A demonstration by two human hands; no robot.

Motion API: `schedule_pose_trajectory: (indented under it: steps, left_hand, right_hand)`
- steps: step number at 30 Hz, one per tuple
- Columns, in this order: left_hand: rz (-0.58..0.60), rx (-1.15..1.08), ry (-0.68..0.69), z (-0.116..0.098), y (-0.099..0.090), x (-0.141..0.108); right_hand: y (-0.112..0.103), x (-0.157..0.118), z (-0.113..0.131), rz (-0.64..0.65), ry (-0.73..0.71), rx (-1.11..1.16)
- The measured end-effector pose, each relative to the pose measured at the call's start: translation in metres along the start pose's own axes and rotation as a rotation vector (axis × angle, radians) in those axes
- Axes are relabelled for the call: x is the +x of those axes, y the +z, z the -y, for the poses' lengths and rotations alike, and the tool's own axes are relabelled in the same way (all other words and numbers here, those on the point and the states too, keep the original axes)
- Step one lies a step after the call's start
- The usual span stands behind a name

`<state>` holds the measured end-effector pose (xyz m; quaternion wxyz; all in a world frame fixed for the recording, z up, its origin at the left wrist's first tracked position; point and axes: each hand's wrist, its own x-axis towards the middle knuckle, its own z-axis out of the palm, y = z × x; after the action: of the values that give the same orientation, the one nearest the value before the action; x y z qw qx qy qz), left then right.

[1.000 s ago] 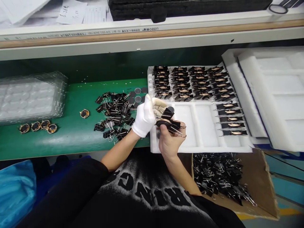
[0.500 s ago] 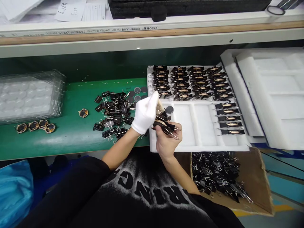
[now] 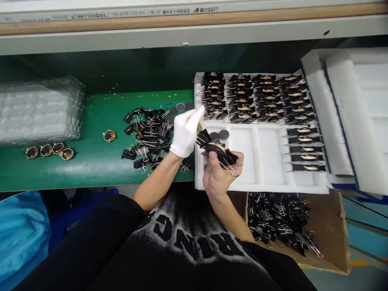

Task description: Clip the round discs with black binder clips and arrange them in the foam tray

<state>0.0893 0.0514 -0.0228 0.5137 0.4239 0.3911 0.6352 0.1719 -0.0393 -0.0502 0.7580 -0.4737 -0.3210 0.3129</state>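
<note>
Dark round piece (image 3: 216,150) with a pale rim sits in the bare right hand (image 3: 218,171), which has it pinched under the thumb, one binder clip (image 3: 231,157) at its four o'clock edge. From over here, I see the gloved left hand (image 3: 187,131) clasping another clip (image 3: 204,138). That clip has just shifted from about one o'clock of the piece to ten; whether it bites the rim I can't tell, so I'd judge it unsettled. Both grips hang over the white foam tray (image 3: 263,188), loose clips (image 3: 148,137) at nine o'clock on the worktop (image 3: 91,171).
</note>
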Motion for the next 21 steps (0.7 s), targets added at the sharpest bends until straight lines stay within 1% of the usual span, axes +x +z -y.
schedule_pose_trajectory:
  steps: [2, 7, 9, 11, 15, 21]
  left_hand:
    - [-0.024, 0.039, 0.023, 0.001, 0.001, 0.001]
    - [-0.154, 0.062, 0.026, 0.007, 0.004, 0.004]
    - [-0.17, 0.089, 0.036, 0.008, 0.005, 0.005]
    - [-0.167, 0.104, 0.044, 0.009, 0.006, 0.004]
    - [-0.162, 0.096, 0.042, 0.011, 0.008, 0.002]
    - [-0.204, 0.099, 0.009, 0.021, 0.013, 0.002]
  right_hand:
    - [0.001, 0.001, -0.002, -0.021, -0.034, -0.029]
    - [0.0, 0.01, -0.007, -0.025, -0.174, -0.097]
    - [0.0, 0.012, -0.008, -0.006, -0.234, -0.126]
    - [0.0, 0.013, -0.008, 0.007, -0.264, -0.145]
    - [0.001, 0.012, -0.007, -0.014, -0.22, -0.125]
    - [0.008, 0.011, -0.013, -0.039, -0.181, -0.213]
